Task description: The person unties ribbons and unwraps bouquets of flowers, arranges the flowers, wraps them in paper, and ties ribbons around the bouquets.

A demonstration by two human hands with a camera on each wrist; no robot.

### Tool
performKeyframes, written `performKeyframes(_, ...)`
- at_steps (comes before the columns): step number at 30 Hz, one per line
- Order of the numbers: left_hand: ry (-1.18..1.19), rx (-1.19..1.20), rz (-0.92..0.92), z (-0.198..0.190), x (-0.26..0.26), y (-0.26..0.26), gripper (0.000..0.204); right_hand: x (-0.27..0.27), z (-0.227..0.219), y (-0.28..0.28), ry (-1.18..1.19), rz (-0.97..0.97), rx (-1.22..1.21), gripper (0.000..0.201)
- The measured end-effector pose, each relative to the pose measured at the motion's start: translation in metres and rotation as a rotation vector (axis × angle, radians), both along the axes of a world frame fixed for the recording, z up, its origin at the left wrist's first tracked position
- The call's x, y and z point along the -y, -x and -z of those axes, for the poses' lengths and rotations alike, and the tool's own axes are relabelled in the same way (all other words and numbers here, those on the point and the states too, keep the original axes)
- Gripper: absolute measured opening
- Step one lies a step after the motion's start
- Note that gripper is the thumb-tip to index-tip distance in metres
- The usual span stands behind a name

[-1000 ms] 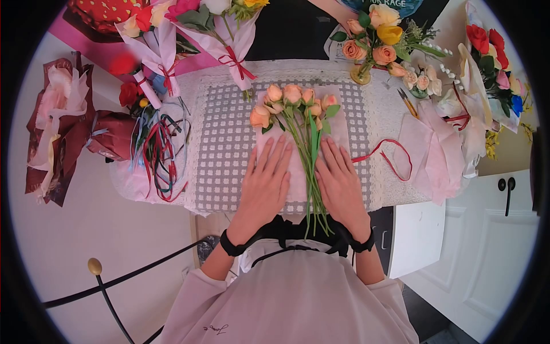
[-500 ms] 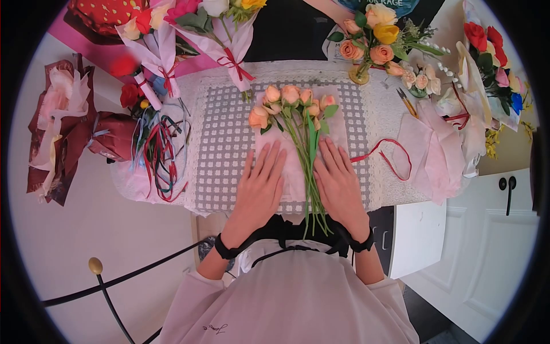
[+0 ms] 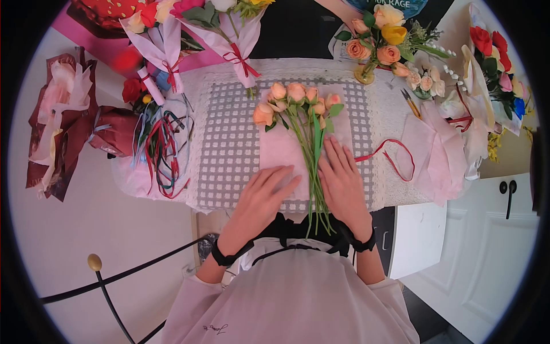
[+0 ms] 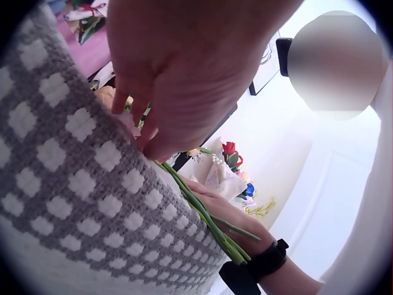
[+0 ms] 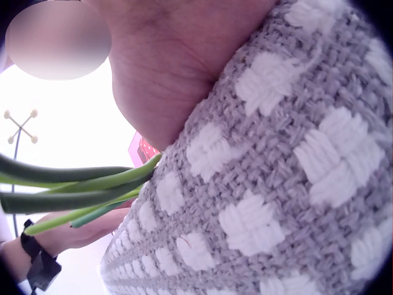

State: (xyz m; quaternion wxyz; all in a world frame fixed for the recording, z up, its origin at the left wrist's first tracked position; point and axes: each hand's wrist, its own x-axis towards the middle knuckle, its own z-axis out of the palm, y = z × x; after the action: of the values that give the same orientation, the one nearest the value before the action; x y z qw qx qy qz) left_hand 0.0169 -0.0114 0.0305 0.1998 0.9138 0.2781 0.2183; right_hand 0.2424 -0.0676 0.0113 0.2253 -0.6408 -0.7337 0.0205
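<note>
A bunch of peach roses point(image 3: 296, 93) with long green stems point(image 3: 310, 166) lies on a sheet of pink wrapping paper point(image 3: 275, 150). My left hand point(image 3: 259, 198) is at the paper's lower left part, its fingers slightly bent and the fingertips over the sheet. In the left wrist view its fingers point down toward the paper, the palm hiding part of the flowers. My right hand point(image 3: 342, 183) rests on the paper's right side, fingers extended along the stems. The stem ends point(image 5: 73, 200) show beside the heel of that hand in the right wrist view.
A grey-and-white checked cloth point(image 3: 223, 143) lies under the paper. Red ribbon point(image 3: 401, 150) curls at the right, near folded pink paper point(image 3: 438, 155) and scissors point(image 3: 411, 103). Tangled ribbons point(image 3: 163, 152) lie left. Wrapped bouquets point(image 3: 238, 54) and a vase of flowers point(image 3: 381, 49) stand behind.
My left hand has drawn back toward me from the paper's middle left, and its fingers have bent and turned inward. My right hand stays beside the stems; the roses keep their place.
</note>
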Motion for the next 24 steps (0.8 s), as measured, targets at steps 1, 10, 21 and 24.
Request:
performKeyframes(1, -0.001, 0.001, 0.001, 0.0, -0.004, -0.002, 0.059, 0.0, 0.0, 0.0, 0.001, 0.0, 0.001, 0.031)
performKeyframes(10, -0.012, 0.078, 0.165, 0.001, -0.033, -0.012, 0.034, 0.001, -0.001, -0.001, -0.024, -0.004, -0.037, 0.031)
performKeyframes(21, -0.007, 0.165, 0.241, 0.005, -0.032, -0.012, 0.016, 0.001, -0.002, -0.001, -0.015, -0.006, -0.043, 0.032)
performKeyframes(24, -0.017, 0.187, 0.25, 0.008, -0.032, -0.011, 0.017, 0.001, -0.004, -0.001, -0.005, -0.008, -0.058, 0.032)
